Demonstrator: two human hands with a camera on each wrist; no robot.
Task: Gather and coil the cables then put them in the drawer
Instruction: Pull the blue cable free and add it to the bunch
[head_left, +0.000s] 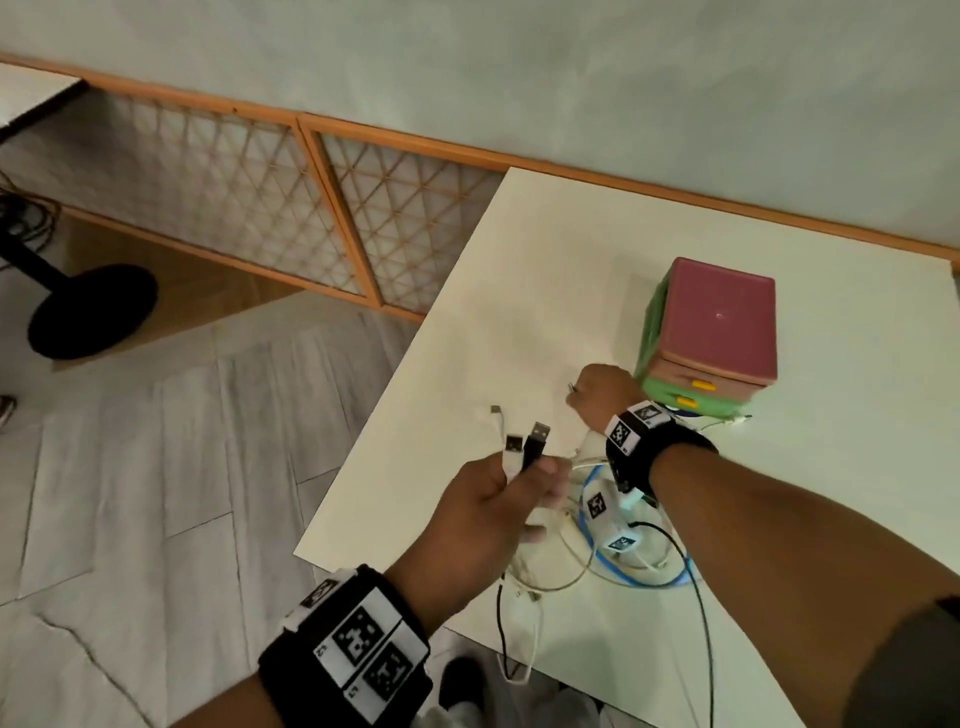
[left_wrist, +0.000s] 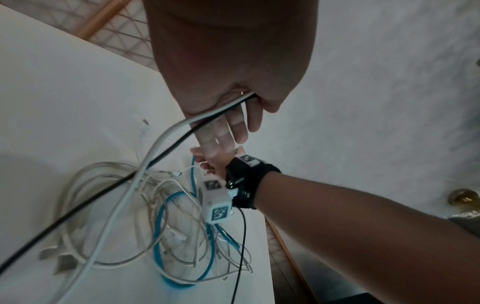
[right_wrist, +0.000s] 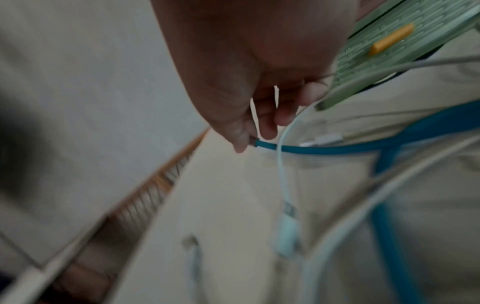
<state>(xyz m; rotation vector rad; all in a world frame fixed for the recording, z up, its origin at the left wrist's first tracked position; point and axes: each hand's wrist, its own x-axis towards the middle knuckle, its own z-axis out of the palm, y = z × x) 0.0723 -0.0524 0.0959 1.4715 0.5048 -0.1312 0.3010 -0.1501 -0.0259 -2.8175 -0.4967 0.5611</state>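
Observation:
My left hand (head_left: 511, 491) is raised over the table's front corner and grips a white cable (left_wrist: 166, 133) and a black cable (left_wrist: 78, 207) just below their USB plugs (head_left: 524, 441), which stick up. My right hand (head_left: 597, 392) is farther back, beside the drawer unit (head_left: 719, 332), and pinches the tip of a blue cable (right_wrist: 324, 149) between thumb and forefinger. A tangle of white, grey and blue cables (left_wrist: 179, 232) lies on the table (head_left: 519, 312) below both hands. The drawers look closed.
The drawer unit is a small pink-and-green plastic box with yellow handles (head_left: 701, 385). A white plug (head_left: 496, 410) lies loose on the table. Black and white cable ends hang over the table's front edge (head_left: 514, 660). A black stand base (head_left: 91, 312) is on the floor to the left.

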